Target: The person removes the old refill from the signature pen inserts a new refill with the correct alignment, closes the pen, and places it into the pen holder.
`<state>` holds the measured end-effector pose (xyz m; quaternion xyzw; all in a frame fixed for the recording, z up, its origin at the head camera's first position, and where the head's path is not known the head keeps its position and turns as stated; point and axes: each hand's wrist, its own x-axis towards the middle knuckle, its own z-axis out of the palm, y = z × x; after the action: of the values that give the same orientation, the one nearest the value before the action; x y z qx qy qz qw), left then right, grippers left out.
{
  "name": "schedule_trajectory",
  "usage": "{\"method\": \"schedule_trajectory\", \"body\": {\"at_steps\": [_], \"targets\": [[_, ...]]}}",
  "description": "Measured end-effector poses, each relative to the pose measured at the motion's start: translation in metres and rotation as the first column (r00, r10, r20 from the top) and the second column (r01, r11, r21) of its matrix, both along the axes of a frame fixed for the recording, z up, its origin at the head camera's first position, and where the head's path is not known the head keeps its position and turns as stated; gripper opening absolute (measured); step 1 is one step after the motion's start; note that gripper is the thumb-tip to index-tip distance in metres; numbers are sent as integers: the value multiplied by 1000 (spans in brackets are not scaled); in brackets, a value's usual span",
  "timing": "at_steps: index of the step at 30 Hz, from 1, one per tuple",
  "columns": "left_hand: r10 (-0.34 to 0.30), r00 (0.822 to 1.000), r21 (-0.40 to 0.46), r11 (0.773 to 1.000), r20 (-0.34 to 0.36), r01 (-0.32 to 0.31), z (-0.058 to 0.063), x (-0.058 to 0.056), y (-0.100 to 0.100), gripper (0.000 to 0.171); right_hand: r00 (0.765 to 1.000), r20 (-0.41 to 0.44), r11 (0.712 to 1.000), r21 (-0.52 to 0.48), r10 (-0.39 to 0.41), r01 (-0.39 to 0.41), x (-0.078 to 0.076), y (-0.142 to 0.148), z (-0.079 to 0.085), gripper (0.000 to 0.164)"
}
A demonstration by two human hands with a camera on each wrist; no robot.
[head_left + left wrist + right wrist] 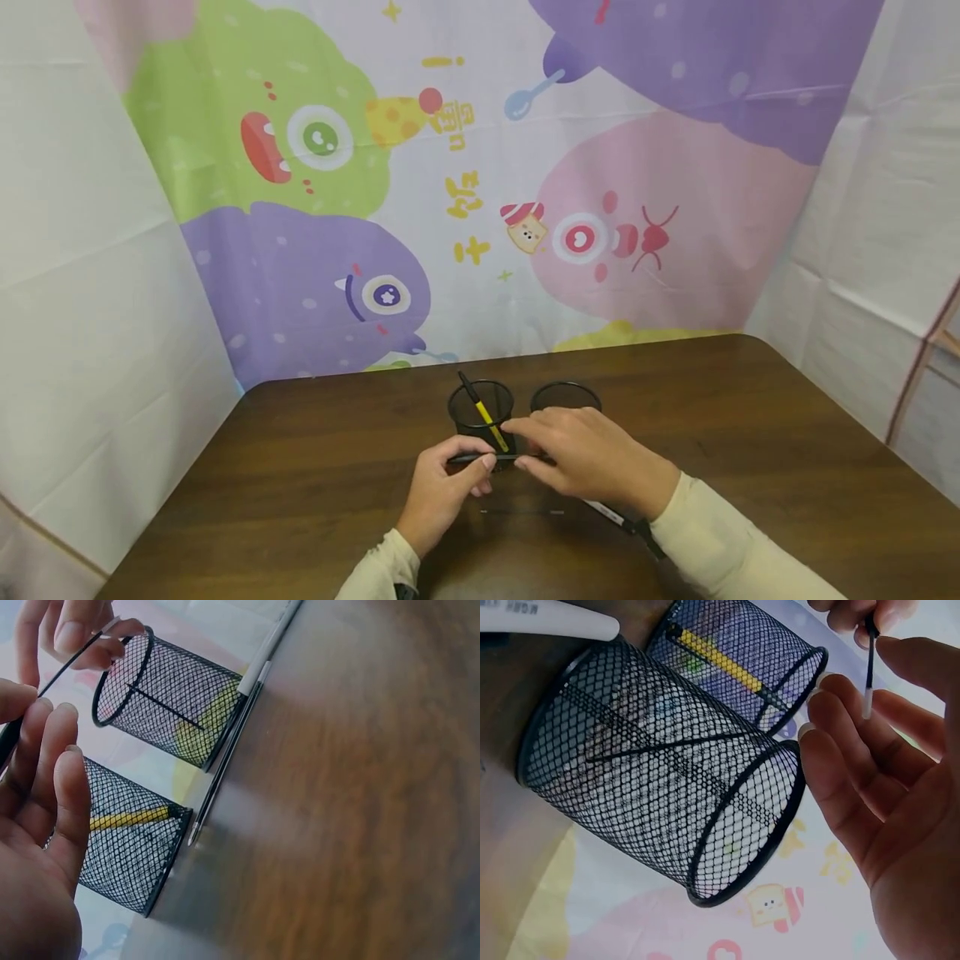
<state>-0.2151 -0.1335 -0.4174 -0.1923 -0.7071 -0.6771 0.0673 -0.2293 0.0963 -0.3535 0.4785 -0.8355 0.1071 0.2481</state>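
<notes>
My left hand (446, 483) pinches a dark pen barrel (463, 458) between thumb and fingers. From the barrel a thin black refill (69, 666) with a pale end points toward my right hand (592, 458). The right fingers are spread around that end; in the right wrist view, the refill's pale end (868, 705) shows between thumb and fingers, with no grip on it visible. Behind the hands stand two black mesh pen cups. The left cup (457, 421) holds a yellow pen (485, 410) with a black end; the right cup (566, 385) is partly covered by the right hand.
Another thin refill (521, 512) lies on the brown table (315, 500) in front of the hands. A white pen (604, 511) with lettering lies under the right forearm. A cartoon-printed cloth (480, 317) hangs behind the table, with pale cloth walls at both sides.
</notes>
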Motion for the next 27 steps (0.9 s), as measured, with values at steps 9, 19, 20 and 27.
{"method": "schedule_trajectory", "body": {"at_steps": [9, 19, 20, 27], "targets": [[3, 1000, 4, 1000, -18, -3, -3, -1, -2, 20, 999, 44, 1000, 6, -16, 16, 0, 2, 5, 25], [4, 1000, 22, 1000, -9, -4, -2, -2, -4, 24, 1000, -3, 1000, -18, -19, 19, 0, 1, 4, 10], [3, 1000, 27, 1000, -6, -3, -2, -2, -3, 24, 1000, -8, 1000, -17, -19, 19, 0, 1, 3, 10], [-24, 1000, 53, 998, -4, 24, -4, -3, -2, 25, 998, -51, 1000, -20, -21, 20, 1, 1, 1, 9]]}}
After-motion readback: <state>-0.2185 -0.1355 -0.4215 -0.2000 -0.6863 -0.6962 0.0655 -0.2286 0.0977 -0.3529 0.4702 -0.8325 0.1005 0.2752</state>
